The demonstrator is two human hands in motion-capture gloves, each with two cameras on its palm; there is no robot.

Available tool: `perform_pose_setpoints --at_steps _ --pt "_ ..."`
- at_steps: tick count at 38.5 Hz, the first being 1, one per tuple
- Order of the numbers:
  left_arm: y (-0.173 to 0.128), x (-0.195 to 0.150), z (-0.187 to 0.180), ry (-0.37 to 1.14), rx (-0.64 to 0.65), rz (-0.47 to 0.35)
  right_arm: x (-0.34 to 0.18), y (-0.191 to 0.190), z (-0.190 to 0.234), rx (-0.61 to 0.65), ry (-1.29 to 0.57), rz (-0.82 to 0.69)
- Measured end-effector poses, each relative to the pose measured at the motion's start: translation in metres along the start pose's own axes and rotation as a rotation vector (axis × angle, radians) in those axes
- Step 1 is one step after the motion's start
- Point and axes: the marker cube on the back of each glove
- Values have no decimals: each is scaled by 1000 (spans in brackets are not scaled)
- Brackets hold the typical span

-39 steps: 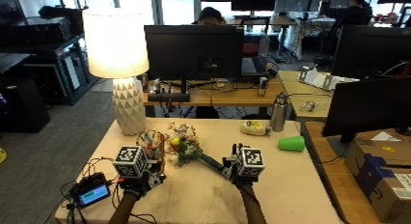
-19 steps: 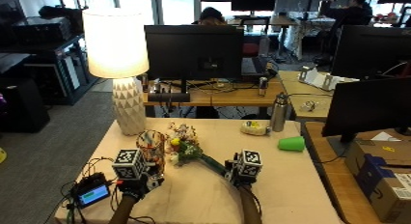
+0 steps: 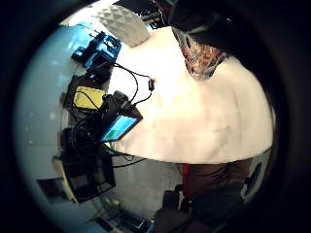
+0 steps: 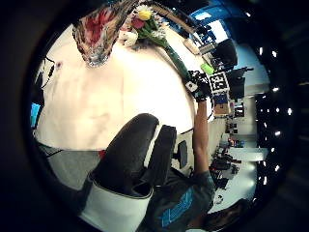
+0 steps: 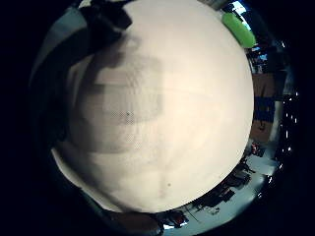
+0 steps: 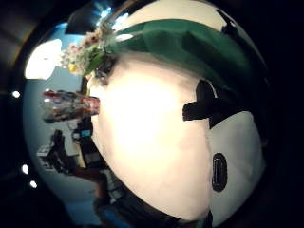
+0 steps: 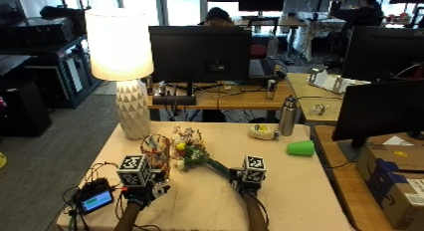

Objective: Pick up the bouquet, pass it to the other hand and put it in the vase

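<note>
We see our right hand (image 7: 246,183) pinching the green stems of the bouquet (image 7: 189,152), its blooms resting on the table (image 7: 291,191) just right of the vase (image 7: 157,150); light, floppy, fragile, best held by the stems, left hand (image 7: 142,188) relaxed.

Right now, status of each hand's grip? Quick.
Right hand: holds the bouquet by its green stem end, flower heads beside the vase.
Left hand: near the vase; its grip cannot be told.
</note>
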Motion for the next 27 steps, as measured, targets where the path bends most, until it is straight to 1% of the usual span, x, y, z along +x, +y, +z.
perform_pose_setpoints --at_steps 1,3,6,11,15,20,27 --pt "0 0 1 2 -4 -1 10 -9 7 24 81 67" --pt "0 0 2 5 -10 -3 17 -17 13 82 162 120" --pt "0 0 3 9 -17 -5 15 -18 11 171 208 134" --pt "-1 1 3 12 -15 -5 10 -12 5 232 282 145" --pt "2 3 1 6 -23 -4 11 -18 11 267 262 135" --pt "1 6 1 7 -18 5 10 -10 6 276 207 163" --pt "-2 10 -6 4 3 16 19 -14 4 349 158 176"
